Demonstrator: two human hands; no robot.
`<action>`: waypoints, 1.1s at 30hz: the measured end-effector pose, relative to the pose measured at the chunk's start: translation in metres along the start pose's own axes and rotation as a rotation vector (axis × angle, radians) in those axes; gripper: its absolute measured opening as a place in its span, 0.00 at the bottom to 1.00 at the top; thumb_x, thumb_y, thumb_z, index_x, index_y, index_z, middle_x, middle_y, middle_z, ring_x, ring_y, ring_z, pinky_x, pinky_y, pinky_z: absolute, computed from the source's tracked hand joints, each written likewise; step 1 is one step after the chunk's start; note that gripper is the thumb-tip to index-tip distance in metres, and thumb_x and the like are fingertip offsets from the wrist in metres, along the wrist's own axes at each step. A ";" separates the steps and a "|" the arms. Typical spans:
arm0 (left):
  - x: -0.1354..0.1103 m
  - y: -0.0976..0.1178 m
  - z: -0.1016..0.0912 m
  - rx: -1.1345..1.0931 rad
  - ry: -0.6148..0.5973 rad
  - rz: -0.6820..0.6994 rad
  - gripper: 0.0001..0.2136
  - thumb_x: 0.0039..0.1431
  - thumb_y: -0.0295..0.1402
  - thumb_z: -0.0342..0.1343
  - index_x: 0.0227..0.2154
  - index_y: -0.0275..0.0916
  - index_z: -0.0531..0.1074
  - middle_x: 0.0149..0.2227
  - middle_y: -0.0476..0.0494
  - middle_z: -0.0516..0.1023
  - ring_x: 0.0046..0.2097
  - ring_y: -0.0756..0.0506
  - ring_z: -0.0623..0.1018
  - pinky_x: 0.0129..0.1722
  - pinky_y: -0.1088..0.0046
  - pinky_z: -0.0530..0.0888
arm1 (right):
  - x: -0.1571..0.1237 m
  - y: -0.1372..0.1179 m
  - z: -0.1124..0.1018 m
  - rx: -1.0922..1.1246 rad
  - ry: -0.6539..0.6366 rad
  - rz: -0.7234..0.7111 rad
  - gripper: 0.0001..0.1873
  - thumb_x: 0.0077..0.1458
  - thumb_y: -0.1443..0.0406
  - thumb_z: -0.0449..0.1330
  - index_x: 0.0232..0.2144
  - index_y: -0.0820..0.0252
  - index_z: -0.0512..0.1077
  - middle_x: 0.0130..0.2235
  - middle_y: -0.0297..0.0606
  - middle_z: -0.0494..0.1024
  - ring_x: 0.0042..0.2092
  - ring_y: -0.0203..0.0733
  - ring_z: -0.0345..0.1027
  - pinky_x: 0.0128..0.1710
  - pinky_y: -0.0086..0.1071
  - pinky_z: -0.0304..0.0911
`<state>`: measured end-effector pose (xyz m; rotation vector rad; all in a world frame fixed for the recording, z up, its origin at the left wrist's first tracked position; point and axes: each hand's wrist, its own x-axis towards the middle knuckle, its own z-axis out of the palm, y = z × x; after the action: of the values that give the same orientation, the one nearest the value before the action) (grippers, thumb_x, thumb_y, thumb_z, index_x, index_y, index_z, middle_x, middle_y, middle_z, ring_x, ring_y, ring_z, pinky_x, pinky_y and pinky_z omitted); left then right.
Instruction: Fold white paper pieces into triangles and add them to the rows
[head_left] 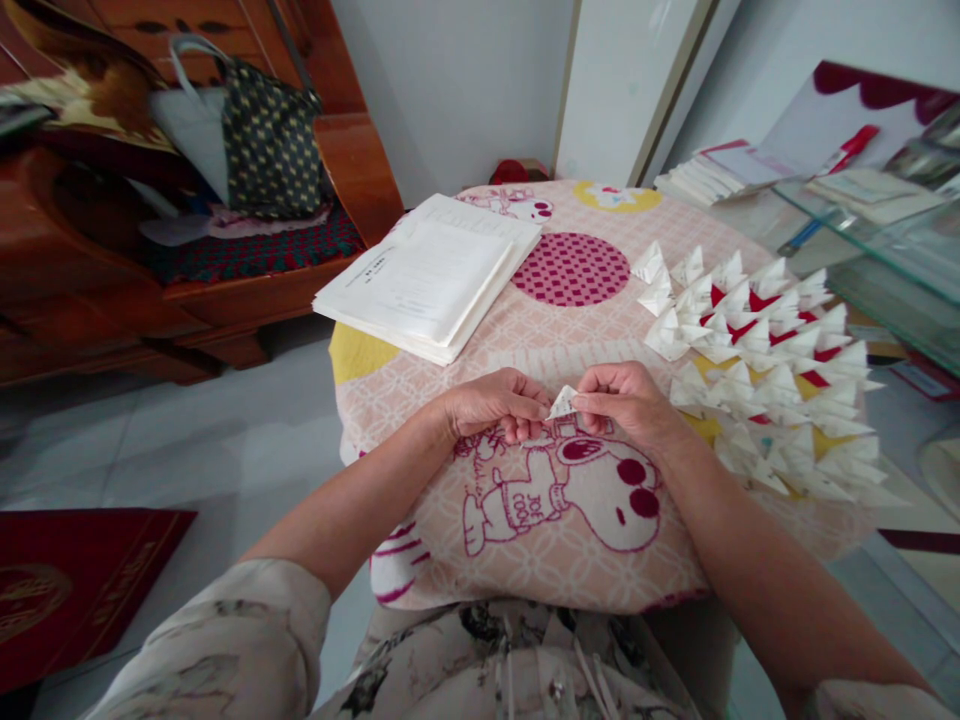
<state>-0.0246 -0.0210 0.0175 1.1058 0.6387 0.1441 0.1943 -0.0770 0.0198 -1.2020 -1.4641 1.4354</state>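
Between my two hands is a small folded paper triangle [563,402], white with faint print. My left hand [504,404] pinches its left corner between thumb and fingers. On the other side, my right hand [619,396] pinches the right edge. Both hands are held just above the patterned tablecloth [450,440], over a printed cartoon dog. Rows of similar folded paper pieces [765,370] stand on the cloth to the right of my right hand, some showing red or yellow cloth print between them. Farther off to the left lies a stack of white paper sheets [427,280].
A glass shelf [885,260] with papers and a red marker [853,148] borders the table at right. At left stands a wooden bench [352,170] holding a patterned bag [270,140]. A red bag [82,590] is on the floor at lower left.
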 end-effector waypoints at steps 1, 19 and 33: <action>0.000 0.000 0.000 -0.004 -0.003 -0.002 0.09 0.48 0.33 0.66 0.26 0.31 0.76 0.21 0.45 0.78 0.18 0.55 0.73 0.17 0.84 0.69 | 0.000 -0.001 0.000 -0.010 0.007 -0.007 0.13 0.51 0.59 0.66 0.21 0.61 0.72 0.18 0.32 0.73 0.19 0.31 0.63 0.19 0.25 0.58; 0.000 0.001 0.003 0.014 0.020 0.001 0.09 0.49 0.33 0.66 0.25 0.31 0.74 0.21 0.45 0.78 0.20 0.55 0.73 0.18 0.85 0.68 | -0.001 -0.002 0.000 -0.141 0.056 -0.090 0.12 0.52 0.61 0.65 0.21 0.60 0.72 0.18 0.32 0.73 0.20 0.32 0.63 0.19 0.25 0.57; 0.000 -0.002 0.004 0.006 0.069 0.096 0.17 0.56 0.43 0.63 0.34 0.29 0.77 0.33 0.34 0.83 0.29 0.50 0.81 0.27 0.79 0.76 | 0.002 0.003 0.003 0.116 0.075 0.101 0.12 0.47 0.61 0.67 0.19 0.61 0.72 0.16 0.32 0.72 0.16 0.32 0.61 0.13 0.24 0.53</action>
<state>-0.0224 -0.0253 0.0167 1.1416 0.6484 0.2640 0.1910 -0.0759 0.0163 -1.2578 -1.2681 1.5049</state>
